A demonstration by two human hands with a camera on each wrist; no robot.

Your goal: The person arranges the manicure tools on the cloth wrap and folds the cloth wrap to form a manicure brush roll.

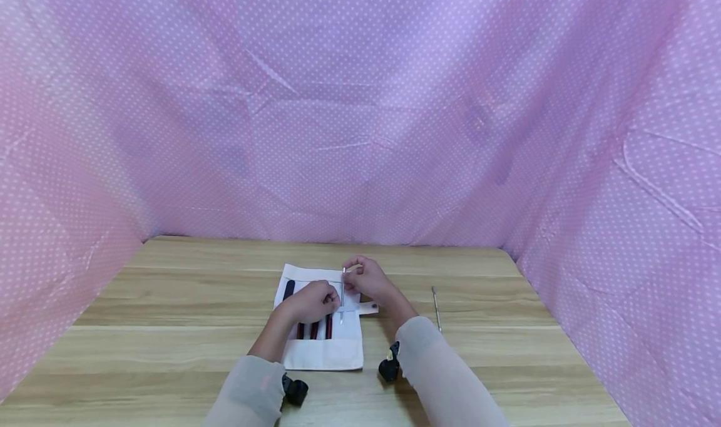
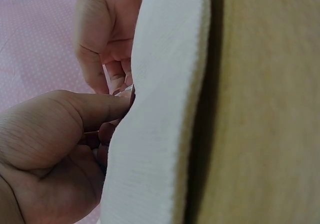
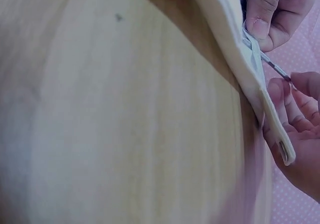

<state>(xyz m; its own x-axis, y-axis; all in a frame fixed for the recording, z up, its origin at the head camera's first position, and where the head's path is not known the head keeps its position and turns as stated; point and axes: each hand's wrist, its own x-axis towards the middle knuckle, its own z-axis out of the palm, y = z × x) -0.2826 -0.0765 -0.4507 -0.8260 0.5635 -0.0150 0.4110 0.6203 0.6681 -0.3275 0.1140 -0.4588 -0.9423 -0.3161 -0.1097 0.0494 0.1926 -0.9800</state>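
Right grip (image 1: 367, 278) pinches the rod (image 1: 343, 297), left grip (image 1: 314, 302) the band (image 3: 256, 56); best lift the band slightly, guiding the rod straight

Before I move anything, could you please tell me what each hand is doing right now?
Left hand: closed, seemingly pinching the white band.
Right hand: closed, pinching the slim metal tool.
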